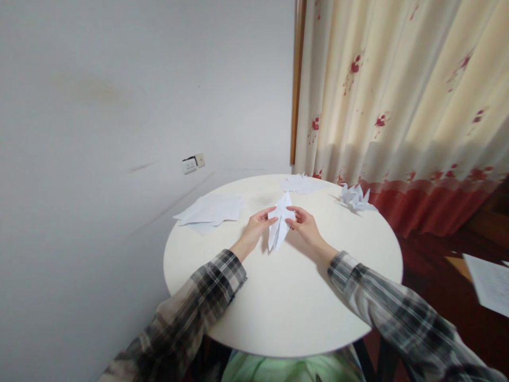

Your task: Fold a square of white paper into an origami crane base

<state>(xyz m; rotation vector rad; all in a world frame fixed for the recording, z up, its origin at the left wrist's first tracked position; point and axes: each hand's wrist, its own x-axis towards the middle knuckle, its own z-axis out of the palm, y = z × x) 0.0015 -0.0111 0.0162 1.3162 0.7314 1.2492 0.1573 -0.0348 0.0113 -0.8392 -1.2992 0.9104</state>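
Note:
A piece of folded white paper (pixel 281 220) is held up over the middle of a round white table (pixel 294 302). It is a long diamond, pointed at the far end and split into two narrow legs at the near end. My left hand (pixel 256 225) pinches its left edge between thumb and fingers. On the opposite edge, my right hand (pixel 305 223) grips it the same way. Both hands are closed on the paper, with part of the fingers hidden behind it.
Loose white sheets (pixel 212 209) lie at the table's left. More paper (pixel 298 183) lies at the far edge, and several folded paper pieces (pixel 355 198) are heaped at the far right. A wall with a socket (pixel 189 165) borders the left; a curtain (pixel 382 106) hangs behind.

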